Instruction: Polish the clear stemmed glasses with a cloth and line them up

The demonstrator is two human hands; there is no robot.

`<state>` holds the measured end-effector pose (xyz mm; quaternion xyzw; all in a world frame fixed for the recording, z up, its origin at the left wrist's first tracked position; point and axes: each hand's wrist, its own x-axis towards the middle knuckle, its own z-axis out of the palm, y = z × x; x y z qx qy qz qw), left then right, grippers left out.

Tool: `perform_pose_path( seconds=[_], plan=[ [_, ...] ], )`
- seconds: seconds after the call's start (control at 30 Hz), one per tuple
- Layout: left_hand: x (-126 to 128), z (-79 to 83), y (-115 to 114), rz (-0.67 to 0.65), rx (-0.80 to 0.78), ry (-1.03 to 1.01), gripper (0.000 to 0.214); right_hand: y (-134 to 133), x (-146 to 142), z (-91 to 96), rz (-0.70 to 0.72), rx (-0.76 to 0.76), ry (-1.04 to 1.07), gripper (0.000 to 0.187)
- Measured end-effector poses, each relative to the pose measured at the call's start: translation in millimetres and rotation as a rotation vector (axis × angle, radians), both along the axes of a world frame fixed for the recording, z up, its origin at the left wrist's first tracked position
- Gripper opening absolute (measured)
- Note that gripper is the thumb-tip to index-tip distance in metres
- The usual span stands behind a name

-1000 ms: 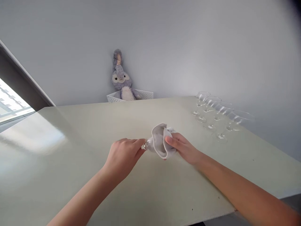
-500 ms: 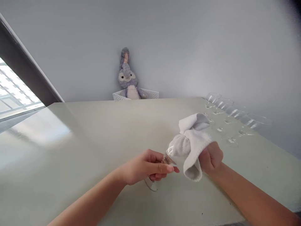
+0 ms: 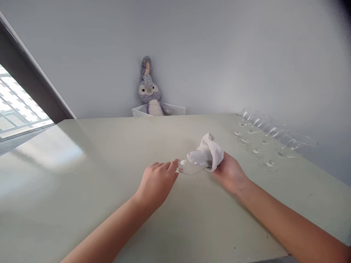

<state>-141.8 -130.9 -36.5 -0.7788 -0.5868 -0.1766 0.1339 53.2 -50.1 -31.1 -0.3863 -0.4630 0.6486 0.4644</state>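
My left hand [image 3: 157, 182] has its fingers pinched at the left end of a clear stemmed glass [image 3: 189, 168], which is held sideways above the table. A white cloth [image 3: 211, 148] covers the right end of the glass, and part of it shows at the bowl. How far the cloth goes inside is hard to make out through the clear glass. My right hand [image 3: 231, 173] grips the cloth from the right, its fingers mostly hidden behind and under the fabric.
Several clear stemmed glasses [image 3: 270, 164] stand along the right edge of the pale table [image 3: 115, 146]. At the far edge, a grey plush rabbit [image 3: 149, 93] sits in a white perforated basket [image 3: 178, 110] against the wall. A window [image 3: 19, 106] is at left.
The glass has turned from a slant to nearly sideways, and my left hand has moved up and left. My right hand has shifted left and up, bunching the cloth closer around the glass.
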Motion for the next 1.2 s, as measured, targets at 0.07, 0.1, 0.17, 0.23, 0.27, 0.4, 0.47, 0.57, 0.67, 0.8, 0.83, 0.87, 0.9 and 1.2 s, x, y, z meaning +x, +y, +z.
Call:
perform_pose_path(
  seconds=[0.07, 0.1, 0.17, 0.23, 0.27, 0.4, 0.47, 0.57, 0.67, 0.8, 0.83, 0.87, 0.9, 1.2],
  plan=[
    [-1.2, 8.3, -3.5, -0.018, -0.016, -0.063, 0.019, -10.6, 0.7, 6.3, 0.095, 0.117, -0.090, 0.040],
    [-2.8, 11.7, -4.7, -0.032, -0.025, -0.086, 0.020, -15.5, 0.7, 9.8, 0.164, 0.208, -0.166, 0.043],
    [-7.2, 15.5, -5.7, -0.054, -0.035, -0.097, 0.021, -21.9, 0.2, 16.4, 0.289, 0.395, -0.336, 0.046],
    [-11.0, 14.6, -4.9, -0.069, -0.025, -0.062, 0.023, -22.2, 0.1, 20.9, 0.353, 0.474, -0.462, 0.047],
    [-11.9, 12.7, -4.0, -0.077, -0.012, -0.035, 0.023, -20.5, 0.3, 22.0, 0.354, 0.441, -0.476, 0.047],
    [-9.5, 3.1, -1.2, -0.115, 0.055, 0.041, 0.026, -10.0, 1.2, 19.4, 0.269, 0.148, -0.288, 0.040],
    [-7.9, 0.9, -0.9, -0.123, 0.074, 0.037, 0.025, -7.3, 0.9, 17.0, 0.235, 0.009, -0.130, 0.036],
    [-9.5, 3.1, -1.1, -0.122, 0.084, 0.002, 0.022, -8.0, 0.2, 15.7, 0.247, -0.014, 0.000, 0.033],
    [-14.0, 9.0, -0.9, -0.126, 0.099, -0.023, 0.021, -12.8, 1.0, 16.8, 0.371, 0.198, -0.075, 0.041],
    [-18.5, 15.7, -0.9, -0.174, 0.134, 0.031, 0.023, -21.1, 4.5, 21.4, 0.578, 0.437, -0.329, 0.048],
    [-19.0, 16.5, -0.9, -0.181, 0.143, 0.051, 0.023, -22.4, 5.8, 22.8, 0.597, 0.465, -0.384, 0.047],
    [-19.1, 16.9, -1.0, -0.187, 0.152, 0.069, 0.022, -22.9, 7.3, 23.9, 0.614, 0.473, -0.426, 0.046],
    [-18.8, 16.9, -1.2, -0.191, 0.162, 0.084, 0.022, -22.5, 8.9, 24.5, 0.627, 0.461, -0.450, 0.045],
    [-12.9, 12.0, -2.0, -0.210, 0.194, 0.102, 0.024, -6.1, 6.9, 13.4, 0.344, -0.076, -0.023, 0.034]
  ],
)
